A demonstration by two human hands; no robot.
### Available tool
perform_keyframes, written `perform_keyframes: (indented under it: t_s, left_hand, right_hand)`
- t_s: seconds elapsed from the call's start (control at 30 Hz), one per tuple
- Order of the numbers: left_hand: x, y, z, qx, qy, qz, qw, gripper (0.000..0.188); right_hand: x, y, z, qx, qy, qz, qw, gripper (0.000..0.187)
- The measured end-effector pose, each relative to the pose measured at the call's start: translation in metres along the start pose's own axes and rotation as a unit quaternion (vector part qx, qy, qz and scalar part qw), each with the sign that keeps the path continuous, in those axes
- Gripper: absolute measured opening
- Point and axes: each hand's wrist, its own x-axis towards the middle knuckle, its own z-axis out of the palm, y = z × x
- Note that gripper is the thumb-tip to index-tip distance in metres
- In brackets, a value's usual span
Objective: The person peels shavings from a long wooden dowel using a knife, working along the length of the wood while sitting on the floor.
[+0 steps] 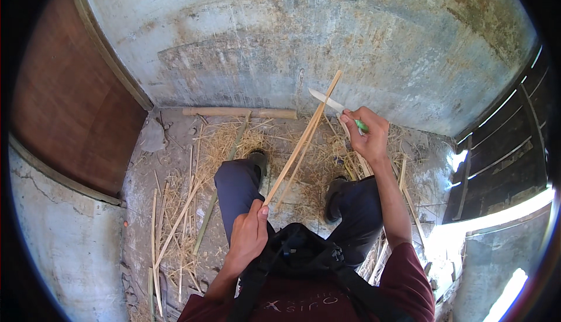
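Observation:
My left hand (pixel 248 235) is closed around the lower end of a long, pale bamboo strip (pixel 294 154), which slants up and away to the right. In my right hand (pixel 369 136) is a knife (pixel 322 96) with a green handle, its blade pointing up and left. The blade crosses the strip in its upper part and appears to touch it. Below that crossing a thinner sliver (pixel 299 164) hangs beside the strip, running down between my knees; whether it is still joined to the strip I cannot tell.
Bamboo shavings (pixel 234 141) litter the floor around my boots. Loose strips (pixel 175 228) lie at the left, with a greenish one (pixel 204 223) near my left leg. A bamboo pole (pixel 245 113) rests along the stained wall (pixel 263 47). A brown door panel (pixel 70 94) stands left, dark slats (pixel 508 141) right.

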Motion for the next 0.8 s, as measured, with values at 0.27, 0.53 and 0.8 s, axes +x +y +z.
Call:
perform_keyframes:
  t_s: [0.27,0.53,0.8]
  left_hand:
    - [-0.006,-0.009,-0.004,0.043,-0.016,0.0,0.999,0.026]
    - [-0.01,-0.03,-0.023,0.083,0.077,-0.051,0.992,0.02]
    - [0.019,-0.009,-0.027,0.017,0.105,-0.042,0.993,0.015]
  right_hand:
    - [0.01,0.053,-0.002,-0.125,0.084,0.048,0.987,0.007]
    - [-0.005,0.173,-0.07,-0.291,-0.154,0.229,0.916,0.029]
    - [-0.016,0.112,-0.077,-0.125,0.042,0.257,0.957,0.022]
